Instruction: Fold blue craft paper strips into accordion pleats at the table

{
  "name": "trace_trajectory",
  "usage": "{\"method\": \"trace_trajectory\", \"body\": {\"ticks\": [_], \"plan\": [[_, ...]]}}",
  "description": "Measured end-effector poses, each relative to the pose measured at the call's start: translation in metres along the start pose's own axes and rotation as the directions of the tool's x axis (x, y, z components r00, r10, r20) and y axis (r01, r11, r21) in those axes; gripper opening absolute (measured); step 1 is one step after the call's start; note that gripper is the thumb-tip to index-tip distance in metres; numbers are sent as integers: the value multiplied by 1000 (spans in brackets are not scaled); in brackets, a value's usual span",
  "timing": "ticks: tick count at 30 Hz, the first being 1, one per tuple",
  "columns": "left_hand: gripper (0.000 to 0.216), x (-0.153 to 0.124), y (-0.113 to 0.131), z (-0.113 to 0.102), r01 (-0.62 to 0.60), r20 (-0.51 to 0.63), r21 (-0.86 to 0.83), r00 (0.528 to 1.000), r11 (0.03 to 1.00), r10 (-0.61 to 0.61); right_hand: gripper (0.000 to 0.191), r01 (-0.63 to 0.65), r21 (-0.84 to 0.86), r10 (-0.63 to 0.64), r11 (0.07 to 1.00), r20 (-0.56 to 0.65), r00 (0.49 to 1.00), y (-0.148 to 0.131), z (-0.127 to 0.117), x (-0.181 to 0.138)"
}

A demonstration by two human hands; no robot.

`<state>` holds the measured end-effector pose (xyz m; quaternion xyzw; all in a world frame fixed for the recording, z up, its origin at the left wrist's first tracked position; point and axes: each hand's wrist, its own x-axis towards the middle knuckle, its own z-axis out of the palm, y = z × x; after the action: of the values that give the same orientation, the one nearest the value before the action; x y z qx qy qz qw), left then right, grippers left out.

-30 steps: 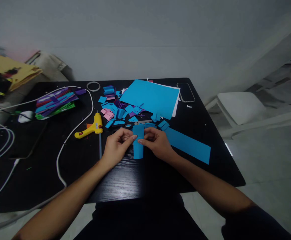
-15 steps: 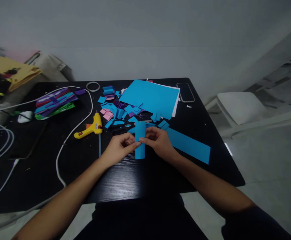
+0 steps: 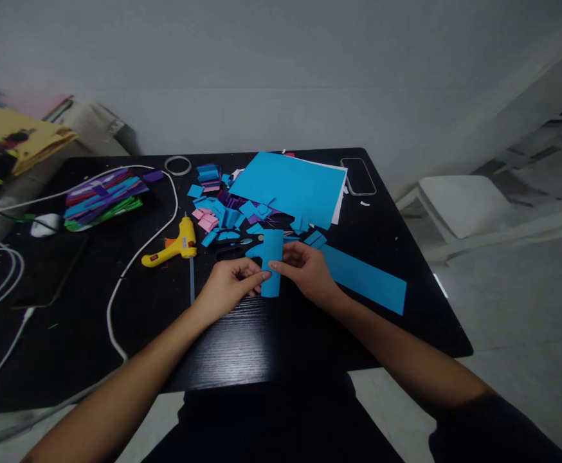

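Between my two hands, a small blue paper strip is held upright just above the table. My left hand pinches its left edge between thumb and fingers. On the other side, my right hand grips the right edge, thumb pressed on the front face. A longer blue paper strip lies flat to the right, partly behind my right hand. Behind the held piece are small cut blue papers and pink papers. A large blue sheet lies over white paper farther back.
A yellow glue gun lies left of my hands, with a white cable curving past it. Colored paper bundles, a tape ring and a phone rest on the black table. A white stool stands at right.
The held blue strip has tilted and turned slightly, its lower end rising a little and its upper end shifting right. Both hands keep their grip in nearly the same place.
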<state>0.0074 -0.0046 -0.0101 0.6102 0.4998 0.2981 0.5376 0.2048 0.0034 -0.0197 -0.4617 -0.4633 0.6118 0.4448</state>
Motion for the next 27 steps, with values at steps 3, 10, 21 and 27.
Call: {"method": "trace_trajectory", "body": {"ticks": [3,10,21,27], "plan": [[33,0,-1,-1,-6,48,-31,999,1000,7,38,-1,14,1,1000,16,1000,2,0,1],[38,1,4,-3,-12,126,-60,992,998,20,36,-13,22,12,1000,38,999,0,-4,3],[40,2,3,-5,70,171,-119,984,990,-49,32,-17,-43,19,999,60,998,-4,-6,3],[38,2,2,-3,76,118,-68,991,995,-67,37,-32,-47,33,998,11,999,-5,-8,5]]}}
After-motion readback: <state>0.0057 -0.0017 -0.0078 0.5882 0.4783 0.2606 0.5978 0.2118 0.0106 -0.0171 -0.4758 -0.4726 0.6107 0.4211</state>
